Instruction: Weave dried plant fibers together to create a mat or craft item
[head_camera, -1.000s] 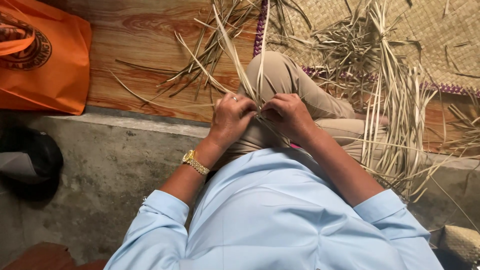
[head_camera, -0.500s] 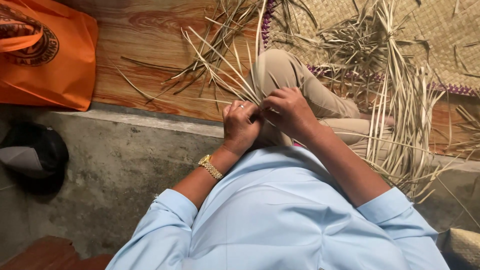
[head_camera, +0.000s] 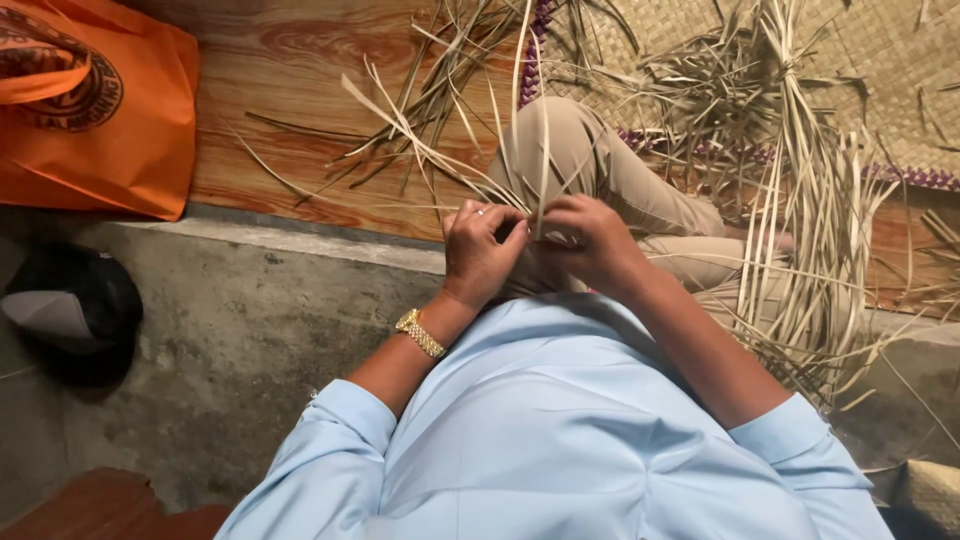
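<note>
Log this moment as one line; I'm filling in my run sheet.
left hand: pinching dried leaf strips | right hand: gripping same strips | lap: over bent knee | nearby: woven mat, orange bag

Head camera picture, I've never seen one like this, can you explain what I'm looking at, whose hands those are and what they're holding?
The picture comes from a camera worn on a person's head, looking down, so the light blue shirt filling the bottom is the wearer's own body. The two bare hands in the middle are theirs too. The left hand, with a gold watch on its wrist and a ring on one finger, and the right hand meet over the person's lap and pinch pale dried leaf strips between the fingers. More loose strips fan out to the right and across the wooden floor. A woven mat lies at the top right, an orange bag at the top left, and a dark cap rests on the grey concrete step below it.
</note>
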